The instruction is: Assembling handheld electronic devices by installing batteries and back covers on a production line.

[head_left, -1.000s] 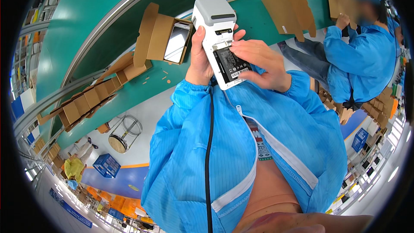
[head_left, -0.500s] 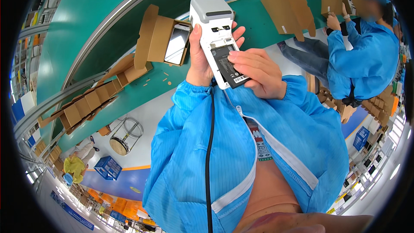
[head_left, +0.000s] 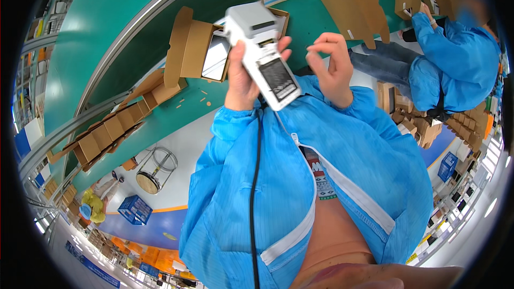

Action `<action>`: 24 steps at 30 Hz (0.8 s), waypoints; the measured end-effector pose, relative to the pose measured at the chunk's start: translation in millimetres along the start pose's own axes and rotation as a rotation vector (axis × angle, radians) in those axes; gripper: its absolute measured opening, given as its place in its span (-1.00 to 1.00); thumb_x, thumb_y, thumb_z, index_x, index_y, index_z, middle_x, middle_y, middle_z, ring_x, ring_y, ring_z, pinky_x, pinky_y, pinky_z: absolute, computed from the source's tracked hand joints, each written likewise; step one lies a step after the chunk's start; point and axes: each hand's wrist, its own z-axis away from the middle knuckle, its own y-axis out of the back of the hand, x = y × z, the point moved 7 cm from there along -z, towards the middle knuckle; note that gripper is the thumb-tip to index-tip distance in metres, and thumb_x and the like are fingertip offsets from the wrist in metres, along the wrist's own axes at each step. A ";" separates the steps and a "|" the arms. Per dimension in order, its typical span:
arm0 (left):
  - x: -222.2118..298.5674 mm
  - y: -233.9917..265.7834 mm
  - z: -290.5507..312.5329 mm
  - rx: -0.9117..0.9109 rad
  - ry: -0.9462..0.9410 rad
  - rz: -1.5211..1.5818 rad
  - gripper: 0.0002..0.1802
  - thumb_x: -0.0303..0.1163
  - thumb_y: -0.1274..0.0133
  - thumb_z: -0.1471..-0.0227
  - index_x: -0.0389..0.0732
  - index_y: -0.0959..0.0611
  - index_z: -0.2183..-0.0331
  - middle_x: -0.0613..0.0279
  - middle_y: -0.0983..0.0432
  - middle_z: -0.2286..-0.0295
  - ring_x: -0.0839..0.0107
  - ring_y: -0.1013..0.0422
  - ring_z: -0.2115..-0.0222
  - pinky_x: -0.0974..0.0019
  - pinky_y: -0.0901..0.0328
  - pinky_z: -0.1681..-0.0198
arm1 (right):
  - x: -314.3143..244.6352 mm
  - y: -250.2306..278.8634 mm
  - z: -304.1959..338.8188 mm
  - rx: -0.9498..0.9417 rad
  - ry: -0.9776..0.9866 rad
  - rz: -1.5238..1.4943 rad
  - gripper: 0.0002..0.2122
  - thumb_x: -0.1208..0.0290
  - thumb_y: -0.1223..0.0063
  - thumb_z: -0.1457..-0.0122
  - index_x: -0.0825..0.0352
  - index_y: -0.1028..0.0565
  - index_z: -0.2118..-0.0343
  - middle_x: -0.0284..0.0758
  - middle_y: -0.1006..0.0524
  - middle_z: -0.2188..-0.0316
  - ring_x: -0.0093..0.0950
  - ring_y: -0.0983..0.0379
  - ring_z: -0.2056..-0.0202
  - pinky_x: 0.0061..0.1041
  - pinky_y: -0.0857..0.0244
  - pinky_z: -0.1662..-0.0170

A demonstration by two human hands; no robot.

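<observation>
My left hand point(head_left: 241, 80) is closed around a white handheld payment terminal point(head_left: 250, 20), which is tilted with its back side up. A black battery point(head_left: 277, 79) lies flat in the terminal's uncovered compartment. The terminal is slightly blurred. My right hand point(head_left: 334, 69) is raised to the right of the terminal, apart from it, fingers loosely bent and nothing visible in them. Behind my left hand, an open cardboard box point(head_left: 199, 48) holds another white device with a glossy screen point(head_left: 217, 56).
Open brown cartons point(head_left: 110, 128) line the green bench point(head_left: 198, 93) at left. An unfolded carton point(head_left: 356, 13) stands far right, near a co-worker in blue point(head_left: 455, 75) handling another box. A round stool point(head_left: 148, 181) and a blue crate point(head_left: 135, 210) are on the floor. A black cable point(head_left: 256, 182) hangs down my front.
My right hand has come off the battery and moved up and right. The battery, slanted out of the compartment before, now lies within it. The terminal has shifted slightly left.
</observation>
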 end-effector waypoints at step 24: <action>27.7 73.9 103.3 0.487 -0.287 0.060 -0.01 0.27 -0.09 -0.19 -0.35 -0.32 -0.31 -0.21 -0.44 -0.11 -0.13 -0.45 -0.14 -0.11 -0.47 -0.17 | 245.5 -191.9 -21.0 -1.077 0.506 1.003 -0.74 0.40 -0.05 -0.25 0.08 -0.55 0.00 -0.32 -0.58 0.06 -0.31 -0.51 -0.05 -0.32 -0.41 0.02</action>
